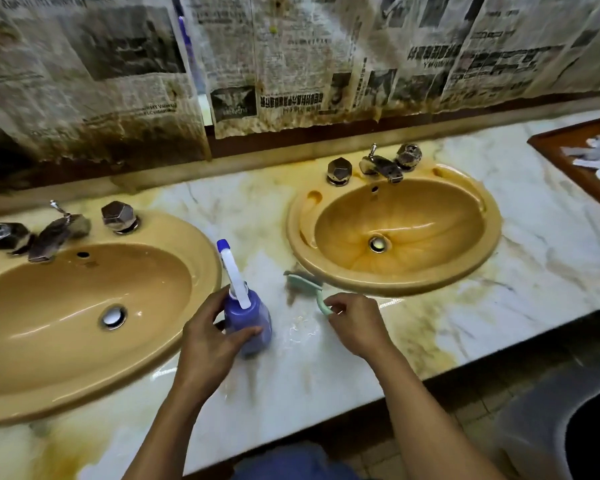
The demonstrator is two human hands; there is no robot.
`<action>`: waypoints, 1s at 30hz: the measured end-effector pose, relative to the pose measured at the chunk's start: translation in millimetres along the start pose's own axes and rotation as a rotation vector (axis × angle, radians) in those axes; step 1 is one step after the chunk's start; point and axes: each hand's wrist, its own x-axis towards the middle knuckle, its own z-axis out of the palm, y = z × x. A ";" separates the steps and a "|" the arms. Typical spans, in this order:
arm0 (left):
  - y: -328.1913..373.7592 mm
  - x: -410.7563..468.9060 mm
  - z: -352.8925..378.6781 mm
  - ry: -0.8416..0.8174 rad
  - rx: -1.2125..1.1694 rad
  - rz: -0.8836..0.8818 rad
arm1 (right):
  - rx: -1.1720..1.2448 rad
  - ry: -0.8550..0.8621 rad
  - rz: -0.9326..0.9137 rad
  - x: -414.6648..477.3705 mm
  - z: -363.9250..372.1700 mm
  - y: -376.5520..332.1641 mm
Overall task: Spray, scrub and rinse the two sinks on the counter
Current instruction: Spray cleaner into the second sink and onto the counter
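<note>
The left sink is showing no foam. My left hand is gripping the purple spray bottle and my right hand is pinching the green scrub brush on the tabletop, near the stained right sink. I judge spraying, scrubbing and rinsing all remain.

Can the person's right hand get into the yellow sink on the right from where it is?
Probably yes. The right hand, gripping the pale green plastic scrub brush, sits just outside the front rim of the oval mustard-yellow ceramic sink on the right, and nothing stands between them.
</note>
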 end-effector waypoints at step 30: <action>120.8 -73.9 246.0 0.354 -0.108 -0.023 | 0.212 -0.588 -0.567 18.8 -186.8 112.3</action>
